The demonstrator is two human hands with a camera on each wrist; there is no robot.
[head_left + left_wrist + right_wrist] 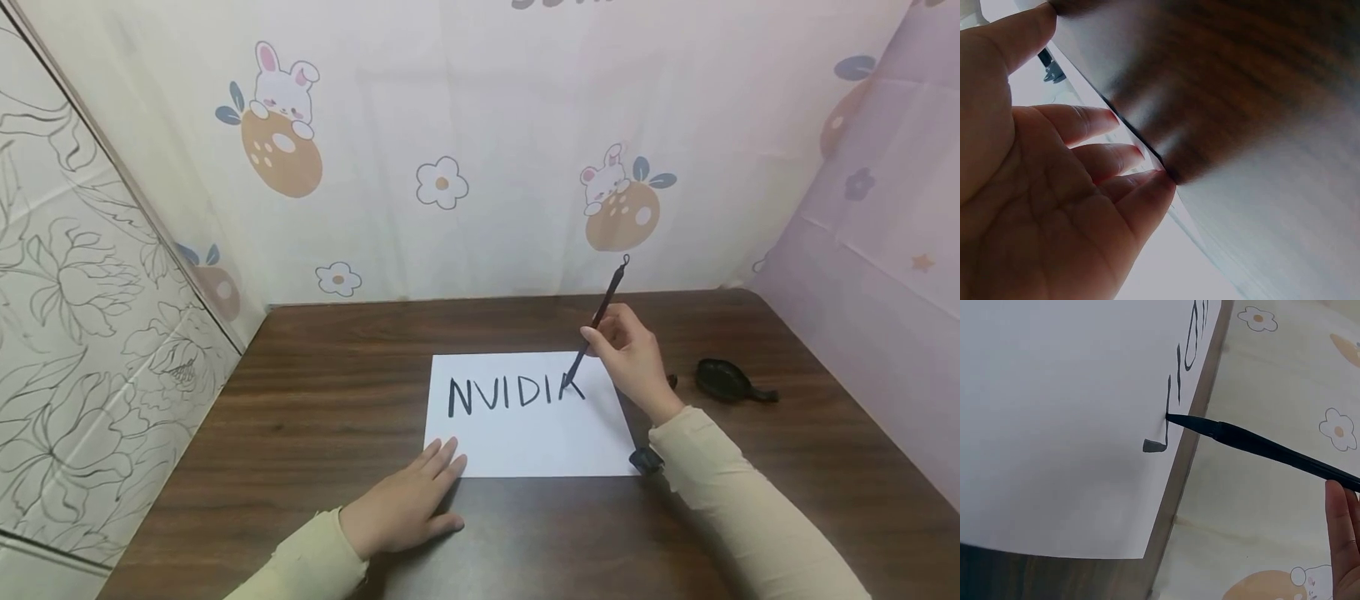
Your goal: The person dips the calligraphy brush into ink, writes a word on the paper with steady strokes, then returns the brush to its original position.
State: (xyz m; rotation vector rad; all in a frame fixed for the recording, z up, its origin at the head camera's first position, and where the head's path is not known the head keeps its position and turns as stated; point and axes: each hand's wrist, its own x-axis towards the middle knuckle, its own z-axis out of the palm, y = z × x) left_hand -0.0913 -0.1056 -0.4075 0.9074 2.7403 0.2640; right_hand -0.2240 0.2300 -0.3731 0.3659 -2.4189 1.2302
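In the head view, a white sheet of paper (525, 450) lies on the table and bears the black letters "NVIDIA" (513, 394). My right hand (633, 354) pinches a dark calligraphy brush (602, 313) by its upper shaft. The brush leans, its tip at the last letter; in the right wrist view the brush (1260, 445) meets a black stroke there. Flat and spread, my left hand (401, 508) rests with its fingertips on the paper's lower left corner. The left wrist view shows the palm and fingers (1094, 125) along the sheet's edge.
A small black pan-shaped dish (722, 379) with a short handle stands right of the paper. Near the sheet's lower right corner sits a small black object (646, 460), partly behind the right sleeve. A patterned cloth (510, 100) hangs behind the brown wooden table (337, 375).
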